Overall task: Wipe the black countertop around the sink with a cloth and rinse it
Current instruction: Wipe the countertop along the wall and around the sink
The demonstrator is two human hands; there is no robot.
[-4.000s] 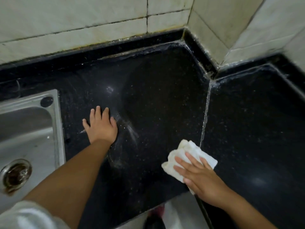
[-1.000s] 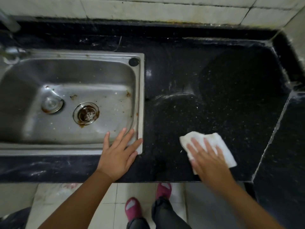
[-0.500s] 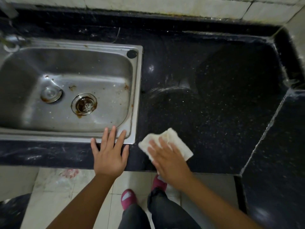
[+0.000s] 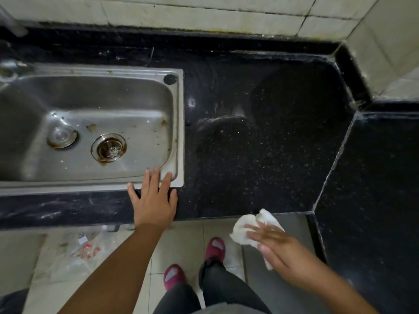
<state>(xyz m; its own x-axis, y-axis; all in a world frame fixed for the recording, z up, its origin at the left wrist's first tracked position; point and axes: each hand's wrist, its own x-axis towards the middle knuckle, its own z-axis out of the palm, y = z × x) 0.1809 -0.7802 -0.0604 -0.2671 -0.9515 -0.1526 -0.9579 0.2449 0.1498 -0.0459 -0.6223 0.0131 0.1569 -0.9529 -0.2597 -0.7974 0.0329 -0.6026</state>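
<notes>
The black speckled countertop (image 4: 260,155) lies to the right of the steel sink (image 4: 180,123) and shows faint wet smears near the sink's edge. My left hand (image 4: 153,200) rests flat on the counter's front strip, its straight fingers reaching onto the sink's near right corner. My right hand (image 4: 278,252) holds the crumpled white cloth (image 4: 243,232) just off the counter's front edge, above the floor. The hand is blurred, with its fingers lying over the cloth.
The sink holds a rusty drain (image 4: 108,148) and a round plug (image 4: 60,135). A second black counter section (image 4: 374,189) angles off at the right. Tiled wall (image 4: 204,17) runs behind. Pink slippers (image 4: 215,247) and a plastic bag (image 4: 74,250) are on the floor.
My right hand has swept the cloth along the counter's front and off its edge, toward me and to the right. My left hand stays by the sink's corner.
</notes>
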